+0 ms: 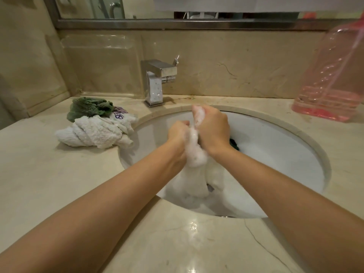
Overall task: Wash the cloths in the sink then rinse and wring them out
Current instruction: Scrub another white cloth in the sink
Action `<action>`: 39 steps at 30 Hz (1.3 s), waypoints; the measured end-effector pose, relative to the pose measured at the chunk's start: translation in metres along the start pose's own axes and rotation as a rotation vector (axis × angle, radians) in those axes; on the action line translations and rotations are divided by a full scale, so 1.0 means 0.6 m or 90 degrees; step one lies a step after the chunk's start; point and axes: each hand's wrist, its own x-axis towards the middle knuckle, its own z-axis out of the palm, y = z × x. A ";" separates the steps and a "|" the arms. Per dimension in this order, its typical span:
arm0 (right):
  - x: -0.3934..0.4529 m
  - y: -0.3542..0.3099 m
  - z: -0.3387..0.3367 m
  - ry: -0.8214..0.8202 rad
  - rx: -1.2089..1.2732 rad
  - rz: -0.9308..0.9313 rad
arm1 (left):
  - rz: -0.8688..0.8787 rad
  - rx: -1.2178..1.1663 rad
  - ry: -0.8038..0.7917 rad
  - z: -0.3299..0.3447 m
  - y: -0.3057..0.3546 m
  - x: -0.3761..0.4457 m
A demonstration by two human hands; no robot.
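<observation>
We have both hands over the sink (295, 138), working a soapy white cloth (194, 152) between them. Our left hand (177, 134) has its fingers curled round the lower bunch of the cloth, and our right hand (212, 129) has its fingers clamped on the upper part, with foam showing at the top of the fist. The rest of the cloth hangs down into the suds in the basin, and something dark, perhaps another cloth (234, 143), lies in the sink just behind the right wrist.

We judge this to be the scrubbing step. To do it well, we should keep the two grips close together and rub one bunch against the other in short strokes, then shift our hold along the cloth so that every part gets worked, not only the bit now in our fists. Keeping the hands low over the basin will let the foam drip back into it and not onto the desk (59, 184).

A twisted white cloth (92, 133) and a green cloth (88, 109) lie on the desk to the left, touching each other; they look already wrung, though we cannot be sure. The tap (155, 81) shows no running water, so rinsing is not yet under way. A pink bottle (332, 79) stands at the right.
</observation>
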 end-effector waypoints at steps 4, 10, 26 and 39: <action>0.023 0.037 -0.013 0.021 -0.088 0.058 | 0.018 0.048 -0.001 0.006 0.009 0.013; 0.047 0.080 -0.053 0.126 0.114 0.261 | -0.046 0.451 -0.061 -0.026 0.021 0.041; 0.047 0.100 -0.076 -0.371 0.258 0.324 | 0.248 0.304 0.021 -0.039 0.009 0.059; 0.060 0.118 -0.106 -0.303 0.297 0.277 | 0.353 0.493 -0.093 -0.030 0.010 0.034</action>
